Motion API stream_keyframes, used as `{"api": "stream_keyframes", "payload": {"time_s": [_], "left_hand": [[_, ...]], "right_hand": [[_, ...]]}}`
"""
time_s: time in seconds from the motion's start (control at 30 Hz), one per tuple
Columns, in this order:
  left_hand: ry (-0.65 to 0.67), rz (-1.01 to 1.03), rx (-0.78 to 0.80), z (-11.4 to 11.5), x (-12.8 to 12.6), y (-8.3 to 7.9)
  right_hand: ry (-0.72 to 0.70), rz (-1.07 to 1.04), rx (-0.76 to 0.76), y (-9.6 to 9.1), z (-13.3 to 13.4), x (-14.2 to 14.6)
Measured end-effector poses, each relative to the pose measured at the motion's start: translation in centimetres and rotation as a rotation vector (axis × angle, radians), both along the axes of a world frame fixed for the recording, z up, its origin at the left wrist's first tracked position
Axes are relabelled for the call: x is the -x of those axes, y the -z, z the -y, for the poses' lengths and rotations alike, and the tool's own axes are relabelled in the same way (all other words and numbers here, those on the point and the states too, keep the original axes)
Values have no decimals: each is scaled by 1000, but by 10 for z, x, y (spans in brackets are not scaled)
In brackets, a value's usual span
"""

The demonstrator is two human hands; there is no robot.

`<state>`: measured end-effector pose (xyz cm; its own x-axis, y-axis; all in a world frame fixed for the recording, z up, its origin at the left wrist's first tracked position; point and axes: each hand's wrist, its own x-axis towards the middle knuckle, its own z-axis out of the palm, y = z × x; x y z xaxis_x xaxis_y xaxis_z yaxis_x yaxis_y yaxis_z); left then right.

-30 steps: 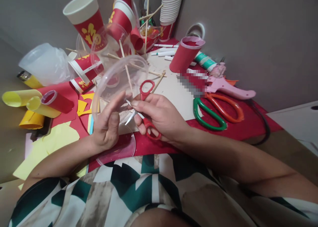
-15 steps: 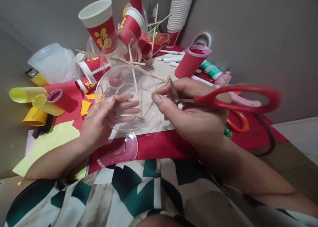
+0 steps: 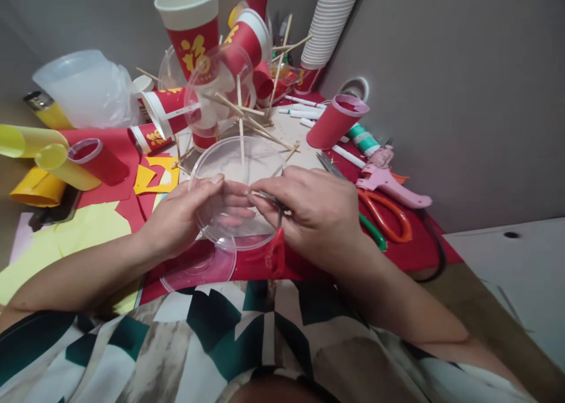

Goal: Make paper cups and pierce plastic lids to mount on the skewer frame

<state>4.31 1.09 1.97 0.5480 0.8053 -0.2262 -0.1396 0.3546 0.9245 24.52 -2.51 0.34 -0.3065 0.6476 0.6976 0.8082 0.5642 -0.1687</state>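
My left hand (image 3: 180, 217) grips the near left rim of a clear plastic lid (image 3: 238, 156), fingers under it and thumb on top. My right hand (image 3: 315, 215) is closed on small red-handled scissors (image 3: 276, 253); the metal blades point left at the lid's middle and the red handle hangs blurred below my fingers. The two hands nearly touch over the lid. A second clear lid (image 3: 198, 265) lies flat on red paper just below my left hand.
Red paper cups (image 3: 192, 26) joined with wooden sticks (image 3: 247, 117) stand behind the lid. A white cup stack (image 3: 331, 20), a red paper tube (image 3: 335, 120), orange-and-green scissors (image 3: 386, 215), a pink glue gun (image 3: 391, 182), yellow rolls (image 3: 48, 162) and paper scraps crowd the table.
My right hand turned the scissors from handles out to the right to blades over the lid, handle hanging down. The lid came lower and nearer; the view shifted slightly.
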Motion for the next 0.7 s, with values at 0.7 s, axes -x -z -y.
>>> {"api": "stream_keyframes", "payload": {"time_s": [0.7], "left_hand": [[129, 51, 102, 12, 3, 7]], "right_hand": [[-28, -182, 69, 4, -5, 1]]}}
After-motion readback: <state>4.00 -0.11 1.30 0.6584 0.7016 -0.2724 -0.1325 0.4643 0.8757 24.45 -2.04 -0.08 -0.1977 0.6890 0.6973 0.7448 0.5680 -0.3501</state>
